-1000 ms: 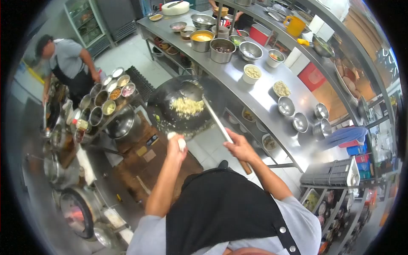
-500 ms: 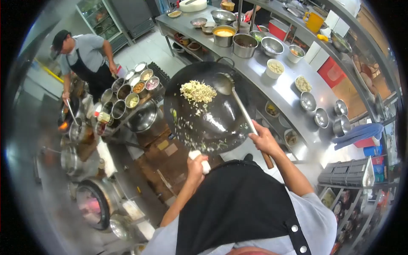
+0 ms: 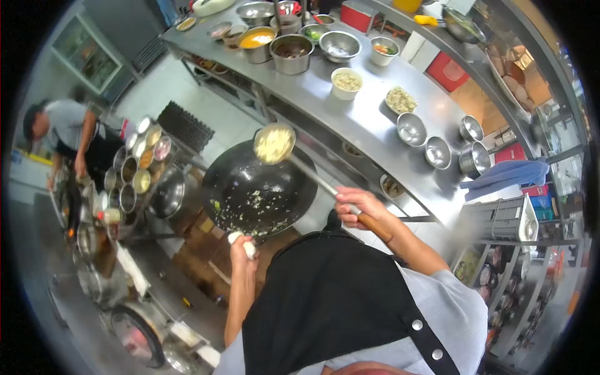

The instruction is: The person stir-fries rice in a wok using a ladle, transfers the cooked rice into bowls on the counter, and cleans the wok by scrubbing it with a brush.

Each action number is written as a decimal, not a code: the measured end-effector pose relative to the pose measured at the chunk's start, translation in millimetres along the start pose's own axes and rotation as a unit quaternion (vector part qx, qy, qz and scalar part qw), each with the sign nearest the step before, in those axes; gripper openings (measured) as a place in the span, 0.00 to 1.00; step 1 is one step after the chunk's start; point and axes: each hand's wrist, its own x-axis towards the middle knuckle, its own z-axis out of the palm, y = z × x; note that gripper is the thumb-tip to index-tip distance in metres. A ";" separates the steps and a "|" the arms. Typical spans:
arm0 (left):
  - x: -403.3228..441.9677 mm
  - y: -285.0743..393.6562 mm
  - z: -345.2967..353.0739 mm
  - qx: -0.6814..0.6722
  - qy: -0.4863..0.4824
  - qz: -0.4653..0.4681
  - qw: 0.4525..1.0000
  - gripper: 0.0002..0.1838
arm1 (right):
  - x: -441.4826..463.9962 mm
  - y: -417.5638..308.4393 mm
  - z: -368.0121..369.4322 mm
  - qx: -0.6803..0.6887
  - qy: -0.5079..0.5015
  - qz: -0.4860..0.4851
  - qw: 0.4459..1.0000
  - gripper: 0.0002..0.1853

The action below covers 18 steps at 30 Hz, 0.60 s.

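Note:
My left hand (image 3: 242,256) is closed around a folded white cloth (image 3: 235,237) at the near rim of a black wok (image 3: 225,178). Whatever part of the wok lies under the cloth is hidden. In my right hand (image 3: 364,209) is the wooden grip of a long-handled ladle (image 3: 319,180). Its bowl is over the wok's far side, filled with pale yellow chopped food (image 3: 274,145). Small white and green bits (image 3: 256,201) are scattered across the wok's inner surface.
A steel counter (image 3: 375,140) runs along the right, bearing a bowl of pale food (image 3: 345,81), an oblong dish (image 3: 400,100) and several metal bowls (image 3: 412,129). At left, a co-worker (image 3: 69,128) stands by burners and a group of round containers (image 3: 144,159).
The pale food heaped in the wok is now in the ladle, leaving scattered bits behind. The ladle has lifted toward the wok's far rim. My view has turned right.

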 end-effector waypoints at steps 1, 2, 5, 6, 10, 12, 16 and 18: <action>-1.1 -2.0 6.3 -0.007 -0.004 -0.001 1.000 0.09 | -11.7 -21.1 -5.4 -0.049 0.039 -0.041 0.997 0.26; -0.6 -4.9 15.2 -0.014 -0.008 -0.001 1.000 0.09 | -16.6 -44.9 -18.3 -0.148 0.058 -0.093 0.983 0.32; -3.5 -9.7 48.0 -0.048 -0.015 0.020 0.999 0.10 | -20.9 -105.4 -49.8 -0.483 0.216 -0.233 0.816 0.35; -5.2 -10.4 60.3 -0.049 -0.012 0.025 0.998 0.11 | -13.3 -121.5 -71.0 -0.553 0.256 -0.308 0.731 0.36; -13.2 -13.6 108.5 -0.059 -0.018 0.057 0.996 0.11 | 21.2 -168.9 -147.8 -0.635 0.326 -0.346 0.608 0.37; -17.5 -16.2 124.0 -0.072 -0.025 0.066 0.995 0.11 | 29.7 -182.7 -167.2 -0.651 0.343 -0.295 0.610 0.37; -23.7 -15.2 148.2 -0.072 -0.017 0.076 0.994 0.10 | 40.8 -189.0 -188.6 -0.611 0.347 -0.355 0.617 0.37; -28.6 -9.4 160.1 -0.064 -0.021 0.074 0.995 0.10 | 30.4 -194.6 -169.8 -0.584 0.327 -0.383 0.637 0.38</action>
